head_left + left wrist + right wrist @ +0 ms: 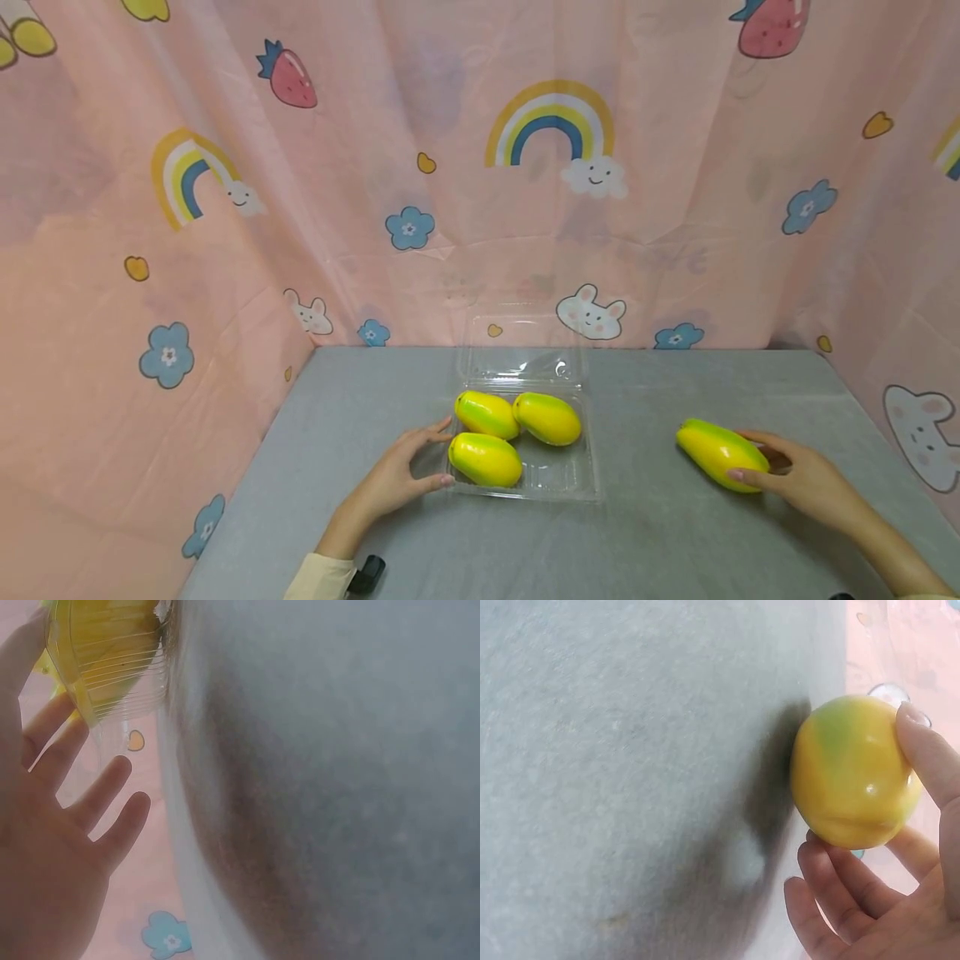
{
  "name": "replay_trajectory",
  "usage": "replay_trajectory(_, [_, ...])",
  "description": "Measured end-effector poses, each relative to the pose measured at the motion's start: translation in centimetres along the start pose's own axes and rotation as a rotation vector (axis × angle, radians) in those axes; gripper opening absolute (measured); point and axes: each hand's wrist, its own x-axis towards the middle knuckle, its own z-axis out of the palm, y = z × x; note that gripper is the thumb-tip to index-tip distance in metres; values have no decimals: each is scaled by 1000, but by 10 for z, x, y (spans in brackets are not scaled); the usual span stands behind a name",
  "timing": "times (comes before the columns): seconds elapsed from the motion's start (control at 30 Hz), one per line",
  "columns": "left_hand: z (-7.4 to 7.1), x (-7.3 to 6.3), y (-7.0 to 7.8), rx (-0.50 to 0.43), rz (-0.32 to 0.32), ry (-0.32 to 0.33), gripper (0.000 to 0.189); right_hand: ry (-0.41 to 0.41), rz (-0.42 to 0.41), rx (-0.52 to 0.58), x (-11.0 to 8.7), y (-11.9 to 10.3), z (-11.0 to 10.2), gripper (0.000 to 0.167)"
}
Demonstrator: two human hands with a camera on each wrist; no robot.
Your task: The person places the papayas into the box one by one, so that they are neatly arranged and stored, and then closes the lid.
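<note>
In the head view my right hand (pixel 806 483) grips a yellow-green papaya (pixel 716 452) on the right side of the table, thumb on the near side and fingers on the far side. The right wrist view shows that papaya (pixel 855 780) end-on between the thumb and fingers. A clear plastic clamshell box (pixel 558 479) stands near the middle, its lid (pixel 525 342) raised at the back. Inside lie three more papayas (pixel 486 460). My left hand (pixel 397 471) touches the box's left side with fingers spread and fairly straight; the left wrist view shows its fingertips at the box wall (pixel 124 679).
A grey table (pixel 630 542) carries everything. Behind it and along both sides hangs a pink curtain (pixel 450 275) with printed rainbows, flowers and rabbits. The box's front right part holds no papaya. Bare table lies between the box and the right hand.
</note>
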Motion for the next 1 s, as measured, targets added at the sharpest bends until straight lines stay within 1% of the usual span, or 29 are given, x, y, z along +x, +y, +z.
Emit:
replay_trajectory(0.2, [0,1,1,-3,-2,-1,69,-29,5,-6,2,-8,-2,87])
replay_trajectory(0.5, [0,1,2,1,-8,2,68,0,-26,-6,3,-23,-1,85])
replay_trajectory(0.87, [0,1,1,-3,7,-3,68,26,-126,44,6,-54,1,75])
replay_trajectory(1.0, [0,2,2,-10,7,-3,67,60,-180,34,10,-66,2,74])
